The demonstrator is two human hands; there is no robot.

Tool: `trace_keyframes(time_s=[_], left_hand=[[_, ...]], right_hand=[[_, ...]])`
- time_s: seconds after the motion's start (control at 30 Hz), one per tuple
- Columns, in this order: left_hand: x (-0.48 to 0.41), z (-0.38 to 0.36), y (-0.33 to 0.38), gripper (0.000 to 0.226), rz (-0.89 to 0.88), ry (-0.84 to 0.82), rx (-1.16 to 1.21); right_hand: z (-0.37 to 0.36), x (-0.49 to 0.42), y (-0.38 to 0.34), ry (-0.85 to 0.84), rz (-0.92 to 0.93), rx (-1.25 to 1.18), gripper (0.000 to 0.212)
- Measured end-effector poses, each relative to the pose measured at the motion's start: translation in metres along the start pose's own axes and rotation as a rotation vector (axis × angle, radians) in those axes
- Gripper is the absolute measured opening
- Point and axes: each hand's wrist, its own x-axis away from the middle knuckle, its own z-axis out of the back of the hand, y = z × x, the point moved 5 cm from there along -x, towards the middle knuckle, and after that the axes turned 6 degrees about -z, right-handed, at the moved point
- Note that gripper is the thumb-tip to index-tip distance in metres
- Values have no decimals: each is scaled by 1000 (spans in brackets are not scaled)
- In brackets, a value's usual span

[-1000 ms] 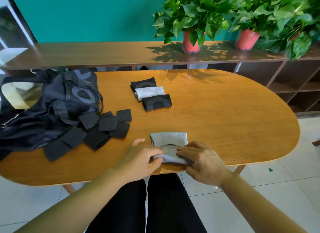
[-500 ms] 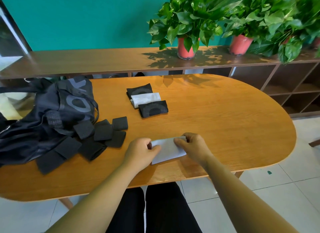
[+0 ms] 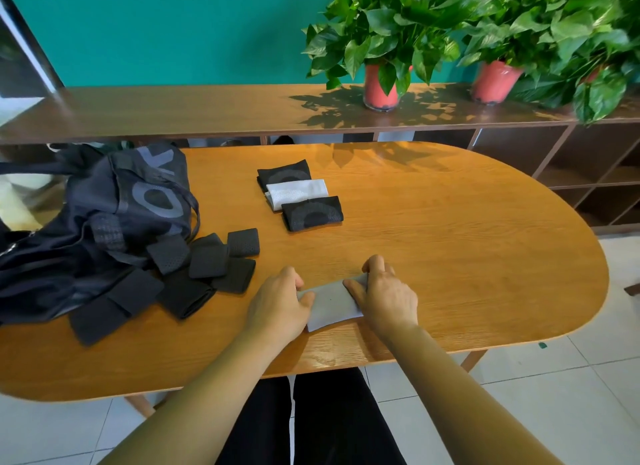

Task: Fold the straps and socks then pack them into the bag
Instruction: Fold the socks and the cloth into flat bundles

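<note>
Just then I'd doubled the grey sock (image 3: 330,303) flat — left hand (image 3: 277,305) and right hand (image 3: 384,296) pinched its ends; folded pile (image 3: 296,189) at eleven o'clock next.

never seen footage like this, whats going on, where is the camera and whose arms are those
No machine here: a person wears a camera on the head, so the one picture looks forward and down at their own arms. The left hand and right hand each grip an end of a grey sock at the near side of the wooden table. On the left lies a black bag with a heap of black straps against it. Further back sit three folded socks, two black, one white. Potted plants stand on the shelf behind.
</note>
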Motion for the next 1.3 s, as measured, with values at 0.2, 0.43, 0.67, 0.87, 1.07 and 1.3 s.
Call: trace_keyframes(time_s=[0.2,0.43,0.67,0.87,1.07,1.3], left_hand=[[4,6,8,27,-105,74,-115],[-4,7,6,16,-79,35,-143],[-18,11,7,16,-105,21,-190],[-54,40,10,12,-168,146,-163],[-121,65,1,19,-239,261,-181],[-186,48,-15,44,-298,23,-365]], right_hand=[[22,25,-16,301,484,-13,43],[-16,36,-11,-90,701,221,55],[-10,15,-15,41,632,216,44],[-2,-12,-25,109,434,334,31],[-1,-42,-46,62,69,276,47],[-1,-80,-61,-58,-94,192,52]])
